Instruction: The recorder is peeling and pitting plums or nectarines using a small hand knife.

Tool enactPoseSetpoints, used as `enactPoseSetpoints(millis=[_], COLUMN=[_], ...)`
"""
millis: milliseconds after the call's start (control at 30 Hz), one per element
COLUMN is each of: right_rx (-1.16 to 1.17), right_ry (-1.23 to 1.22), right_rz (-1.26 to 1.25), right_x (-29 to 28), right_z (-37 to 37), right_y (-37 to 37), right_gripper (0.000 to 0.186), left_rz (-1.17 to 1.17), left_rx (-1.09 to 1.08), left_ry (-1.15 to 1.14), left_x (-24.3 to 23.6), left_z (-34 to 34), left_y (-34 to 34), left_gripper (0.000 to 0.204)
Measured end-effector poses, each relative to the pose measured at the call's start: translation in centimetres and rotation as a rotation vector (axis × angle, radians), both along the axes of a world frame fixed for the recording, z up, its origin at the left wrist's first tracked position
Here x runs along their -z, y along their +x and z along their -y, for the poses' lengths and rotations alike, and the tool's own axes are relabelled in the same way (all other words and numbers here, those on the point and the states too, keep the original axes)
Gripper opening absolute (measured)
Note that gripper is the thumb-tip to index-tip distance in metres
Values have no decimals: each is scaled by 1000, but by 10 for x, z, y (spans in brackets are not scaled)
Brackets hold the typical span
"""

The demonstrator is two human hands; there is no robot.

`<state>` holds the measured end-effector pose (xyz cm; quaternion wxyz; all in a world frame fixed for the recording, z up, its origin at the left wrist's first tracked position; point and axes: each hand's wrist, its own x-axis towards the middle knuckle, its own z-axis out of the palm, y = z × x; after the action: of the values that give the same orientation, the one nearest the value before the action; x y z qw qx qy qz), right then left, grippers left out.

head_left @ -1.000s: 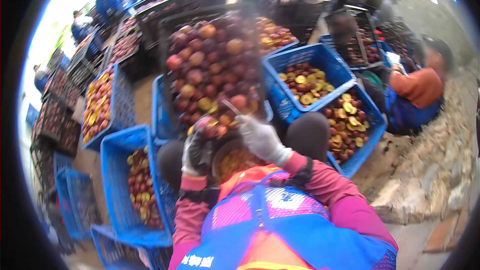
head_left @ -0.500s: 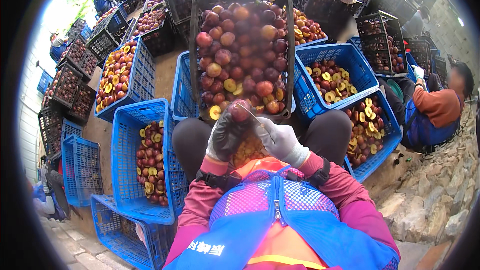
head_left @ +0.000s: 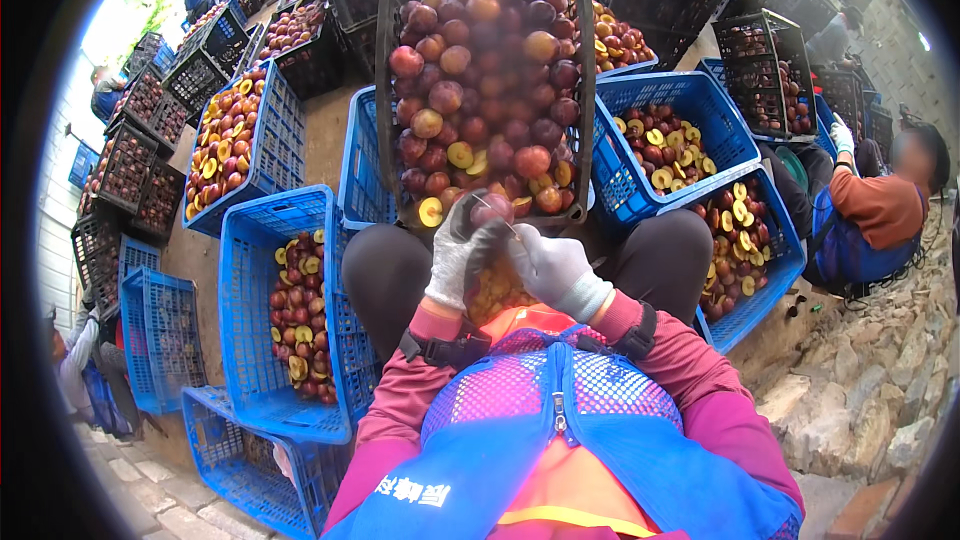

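A reddish plum sits at the fingertip end of the left hand, just above the palm side, with the gloved fingers curled around its left and lower parts. The right hand is just beside it, to the right and slightly lower, its fingers pinched on a thin tool that reaches up to the plum (its exact shape is too fine to make out). Below the two hands, between the knees, lie yellow pieces, partly hidden by the gloves.

Directly beyond the plum, a black crate leans toward the person, full of whole plums with a few cut ones at its near edge. A blue crate on the left and another blue crate on the right hold cut fruit. Farther right, a co-worker in an orange sleeve sits low beside rough stones.
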<state>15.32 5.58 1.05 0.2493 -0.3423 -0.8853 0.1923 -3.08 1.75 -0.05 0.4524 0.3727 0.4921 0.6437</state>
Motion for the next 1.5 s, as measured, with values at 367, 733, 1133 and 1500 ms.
enactPoseSetpoints(millis=[367,733,1133,1500], right_rx=[-15,-76,20,134], right_ry=[74,150,-612,-444], right_rz=[141,123,-478,-261], right_x=[10,4,-90,-8], right_z=[10,15,-23,-7], right_y=[6,30,40,9], right_gripper=[20,36,64,47], left_rz=[457,637,390,368], left_rx=[-60,101,36,148], left_ry=[-128,-285,-166,-372], left_x=[30,-6,-4,2], left_z=[-6,27,30,26], left_y=[-21,8,11,41], left_gripper=[51,51,65,56])
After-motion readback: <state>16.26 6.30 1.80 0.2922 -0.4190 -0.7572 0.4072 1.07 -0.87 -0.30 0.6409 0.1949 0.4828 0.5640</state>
